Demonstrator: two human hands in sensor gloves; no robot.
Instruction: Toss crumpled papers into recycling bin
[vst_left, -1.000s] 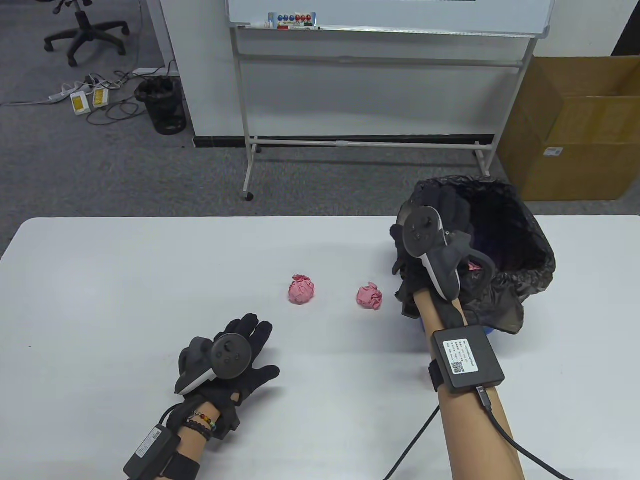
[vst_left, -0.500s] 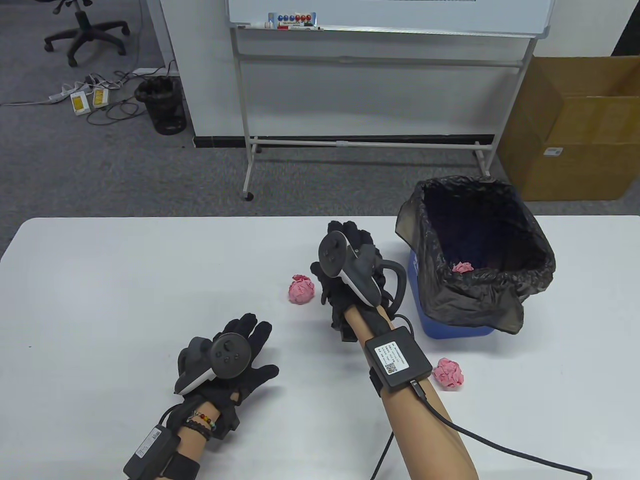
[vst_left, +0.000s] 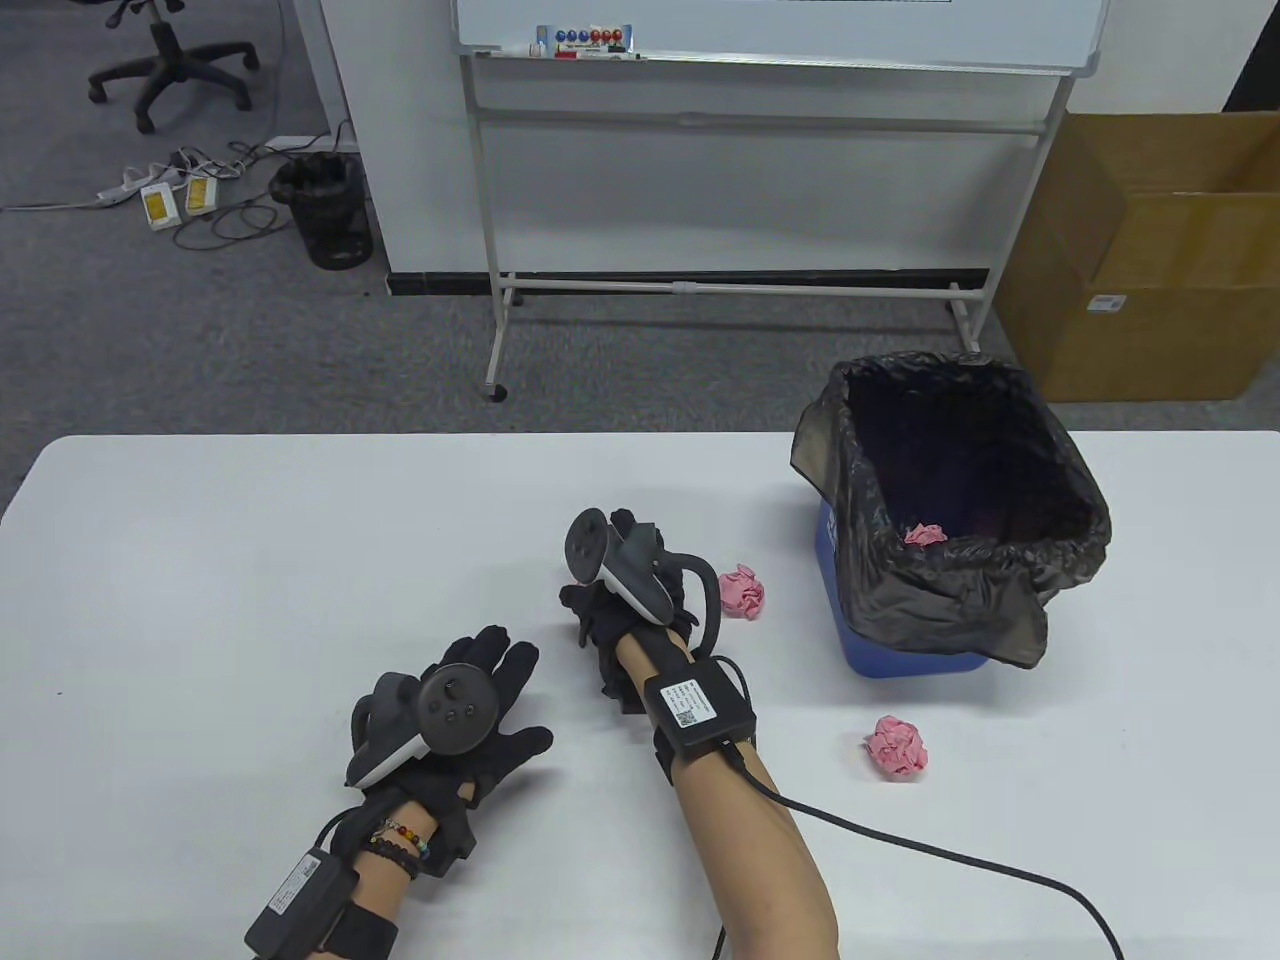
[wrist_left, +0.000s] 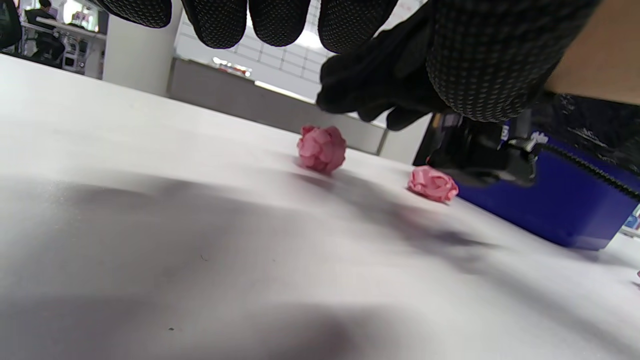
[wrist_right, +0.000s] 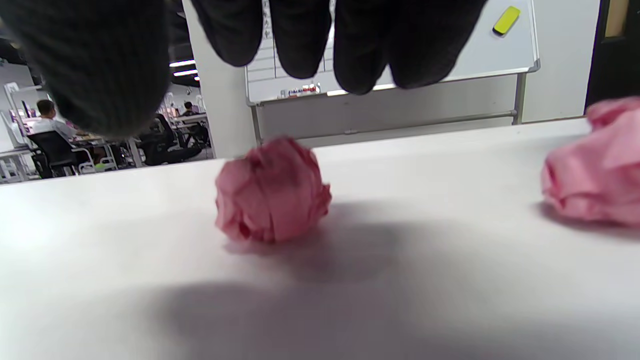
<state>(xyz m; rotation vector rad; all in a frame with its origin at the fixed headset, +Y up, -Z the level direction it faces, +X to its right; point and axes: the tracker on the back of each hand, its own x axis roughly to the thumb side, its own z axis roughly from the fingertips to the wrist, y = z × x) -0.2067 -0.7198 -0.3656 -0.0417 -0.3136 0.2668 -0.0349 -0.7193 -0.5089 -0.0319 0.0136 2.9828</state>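
Two hands on the worktop (vst_left: 200, 560). Left hand (vst_left: 455, 720) at 7 o'clock lies flat, palm down, fingers spread, holding nothing; probably parked while the other works.

Right hand (vst_left: 625, 590), near centre, hangs over one paper ball (wrist_right: 272, 190). In the right wrist view its fingers (wrist_right: 300, 40) are spread above that ball, a gap below them, not touching: open, nothing held. Judged to be poised for a pick-up from above. From the table view this ball is hidden under the hand.

Paper balls counted, left to right: one under the right hand; a second ball (vst_left: 742, 591) just beside the hand at 3 o'clock; a third ball (vst_left: 897, 746) at 5 o'clock, in front of the bin; a fourth ball (vst_left: 925, 534) already inside. Four in all, three on the worktop.

One recycling bin (vst_left: 905, 650), blue, black liner (vst_left: 960, 590) folded over the rim, at 3 o'clock on the worktop's right side, within the right hand's reach, which suits short tosses.
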